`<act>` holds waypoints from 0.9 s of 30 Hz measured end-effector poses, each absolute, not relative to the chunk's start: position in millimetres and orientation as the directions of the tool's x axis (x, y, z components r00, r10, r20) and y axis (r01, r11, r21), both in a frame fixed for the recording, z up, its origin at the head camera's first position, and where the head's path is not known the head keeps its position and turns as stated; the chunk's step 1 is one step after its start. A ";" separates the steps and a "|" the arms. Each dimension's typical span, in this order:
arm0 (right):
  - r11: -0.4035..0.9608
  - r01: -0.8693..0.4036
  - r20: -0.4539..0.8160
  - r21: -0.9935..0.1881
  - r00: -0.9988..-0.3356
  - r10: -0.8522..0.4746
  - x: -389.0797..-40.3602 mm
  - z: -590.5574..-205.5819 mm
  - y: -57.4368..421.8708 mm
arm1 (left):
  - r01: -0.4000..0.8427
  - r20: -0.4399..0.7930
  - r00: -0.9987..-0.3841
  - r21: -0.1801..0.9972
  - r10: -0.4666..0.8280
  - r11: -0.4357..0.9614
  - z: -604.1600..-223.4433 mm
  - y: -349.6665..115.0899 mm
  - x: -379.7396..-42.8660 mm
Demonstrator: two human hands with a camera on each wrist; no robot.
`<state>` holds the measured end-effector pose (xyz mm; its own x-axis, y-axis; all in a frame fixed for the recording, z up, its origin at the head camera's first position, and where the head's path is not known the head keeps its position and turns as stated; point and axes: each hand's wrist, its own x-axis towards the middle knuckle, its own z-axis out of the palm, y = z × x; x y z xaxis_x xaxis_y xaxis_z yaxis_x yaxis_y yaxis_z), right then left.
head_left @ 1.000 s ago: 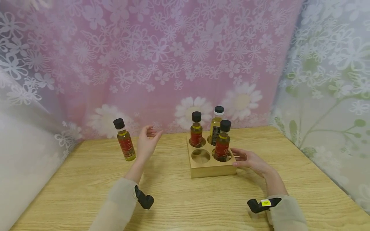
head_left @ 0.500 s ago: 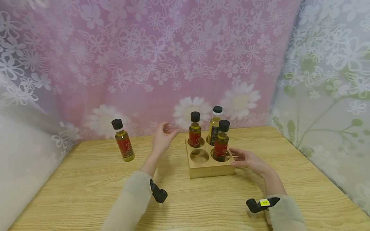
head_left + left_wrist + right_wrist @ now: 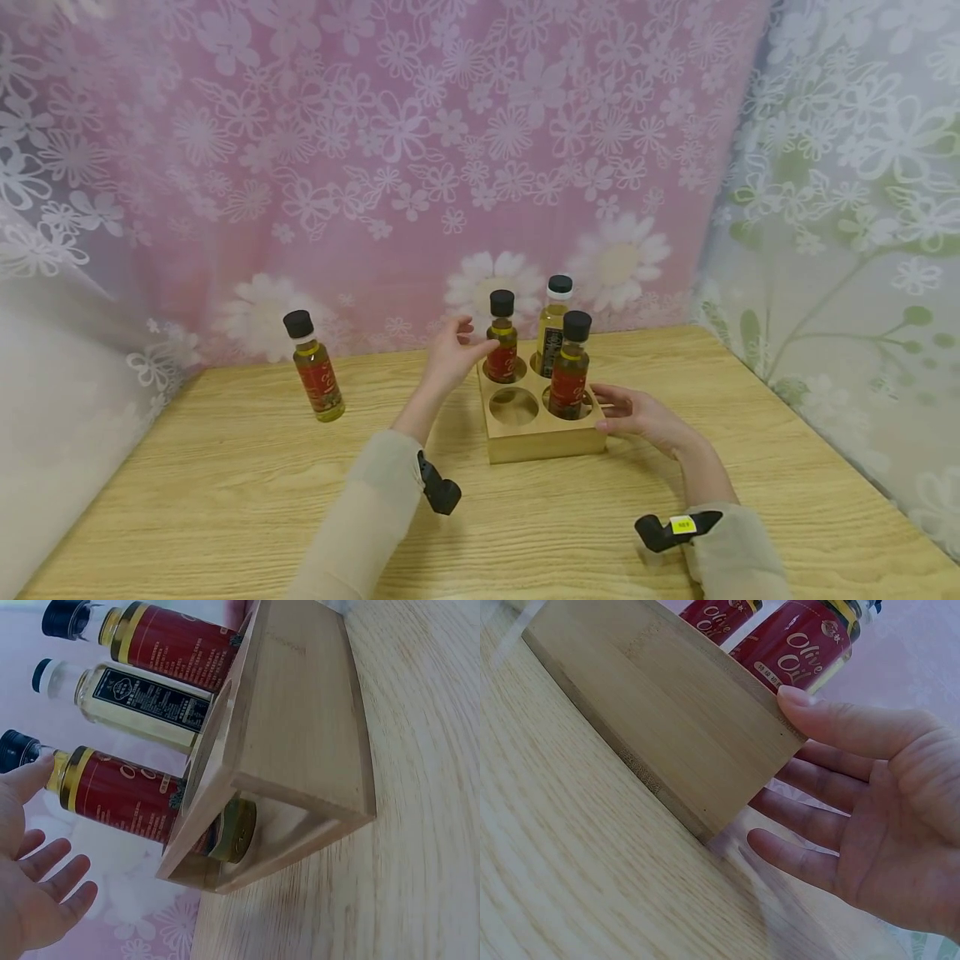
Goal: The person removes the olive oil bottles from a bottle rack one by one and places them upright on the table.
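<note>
A wooden four-hole rack stands on the table with bottles upright in three of its holes; the front-left hole is bare. My left hand is beside the back-left olive oil bottle, fingers spread, its thumb overlapping the neck in the left wrist view. A pale oil bottle with a black label fills the back-right hole. In front of it stands another red-labelled olive oil bottle. My right hand touches the rack's right end, thumb at the front corner and fingers loosely extended along the side.
One more red-labelled olive oil bottle stands alone on the wooden table, left of the rack. A pink flowered curtain hangs behind the table, with pale flowered cloth at both sides.
My left hand has moved right, from near the lone bottle to the back-left bottle in the rack. My right hand stays at the rack's right end.
</note>
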<state>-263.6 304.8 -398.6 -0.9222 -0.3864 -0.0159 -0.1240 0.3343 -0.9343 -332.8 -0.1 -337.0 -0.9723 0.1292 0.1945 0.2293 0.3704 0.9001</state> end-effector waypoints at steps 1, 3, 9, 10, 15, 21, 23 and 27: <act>0.332 -0.122 -0.016 -0.935 -0.923 -0.385 -263.7 -398.2 304.9 | 0.226 0.187 -0.972 0.900 0.139 0.372 -336.6 2.1 -333.6; 0.329 -0.120 -0.017 -0.937 -0.922 -0.386 -263.7 -397.7 305.2 | 0.223 0.175 -0.972 0.900 0.160 0.375 -336.0 6.8 -335.1; 0.329 -0.122 -0.016 -0.936 -0.922 -0.387 -263.2 -397.8 305.0 | 0.248 0.182 -0.963 0.890 0.201 0.383 -338.4 20.1 -336.9; 0.330 -0.123 -0.016 -0.936 -0.922 -0.387 -263.1 -398.0 304.9 | 0.257 0.190 -0.960 0.888 0.205 0.382 -339.1 21.9 -336.9; 0.327 -0.127 -0.011 -0.937 -0.920 -0.391 -263.3 -399.0 305.2 | 0.274 0.209 -0.957 0.880 0.200 0.388 -340.3 28.3 -336.7; 0.323 -0.125 -0.011 -0.938 -0.922 -0.388 -262.4 -398.4 304.9 | 0.262 0.213 -0.964 0.864 0.160 0.430 -337.4 32.8 -336.6; 0.322 -0.122 -0.012 -0.939 -0.922 -0.386 -262.1 -398.1 304.7 | 0.257 0.210 -0.966 0.858 0.152 0.445 -336.9 33.9 -336.8; 0.322 -0.117 -0.016 -0.940 -0.925 -0.381 -262.0 -397.8 304.3 | 0.244 0.198 -0.969 0.856 0.148 0.456 -336.6 34.3 -337.3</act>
